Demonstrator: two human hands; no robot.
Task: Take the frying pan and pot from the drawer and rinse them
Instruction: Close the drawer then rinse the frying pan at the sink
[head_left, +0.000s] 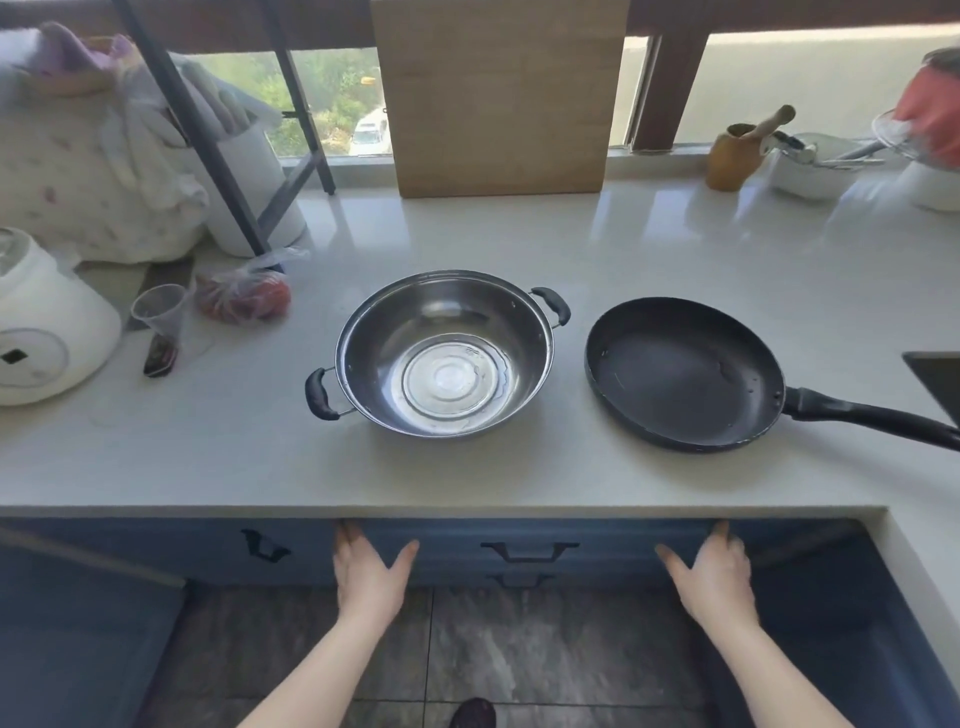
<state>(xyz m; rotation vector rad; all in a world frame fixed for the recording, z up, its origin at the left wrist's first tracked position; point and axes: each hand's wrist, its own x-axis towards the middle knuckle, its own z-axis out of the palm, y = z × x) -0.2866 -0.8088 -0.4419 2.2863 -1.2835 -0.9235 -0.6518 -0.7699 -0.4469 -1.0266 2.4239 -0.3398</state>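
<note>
Left of counter: white appliance (47, 332), clear plastic cup (161, 312), bag of something red (244, 296); all well apart from the work area.

My left hand (369, 571) is flat against the drawer front (613, 535), fingers spread, gripping nothing. I judge it a push to shut the drawer, since the palm sits beside the handle (530, 551) and not on it.

Centre: steel pot (447, 353) upright on the countertop (519, 478), open side up, two black side grips. Some water seems to lie in its bottom.

Just beside it, not touching: black frying pan (685, 374), also upright, droplets inside, handle pointing right. Both look parked within reach, clear of the drawer.

My right hand (717, 577) mirrors the left: open, flat on the drawer front, empty.

Both items are out of the drawer. The sink is not in view.

No brand, label or legible writing on anything visible.
</note>
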